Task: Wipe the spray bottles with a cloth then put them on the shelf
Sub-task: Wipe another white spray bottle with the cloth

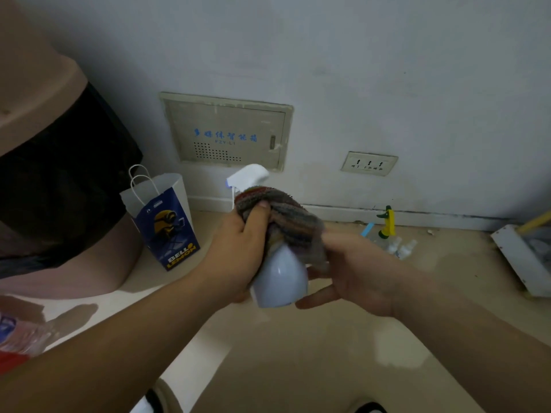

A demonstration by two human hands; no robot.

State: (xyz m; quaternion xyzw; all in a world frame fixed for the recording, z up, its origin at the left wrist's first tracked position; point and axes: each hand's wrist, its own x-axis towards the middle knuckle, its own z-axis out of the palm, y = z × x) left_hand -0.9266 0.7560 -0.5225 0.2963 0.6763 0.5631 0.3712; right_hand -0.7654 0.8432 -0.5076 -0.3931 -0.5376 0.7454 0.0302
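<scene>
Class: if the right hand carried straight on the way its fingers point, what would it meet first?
Most likely the spray bottle and the cloth over it, directly ahead of the right hand; blur hides whether they touch.

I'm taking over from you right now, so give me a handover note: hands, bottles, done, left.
Left hand grips the cloth round the neck of the white bottle, held in the air.
Right hand, blurred, looks open against bottle and cloth.
The other bottles stand on the floor by the wall.
Done: wiping begun; no shelf in view.
Left: finish this bottle, wipe the others, shelve all.
</scene>
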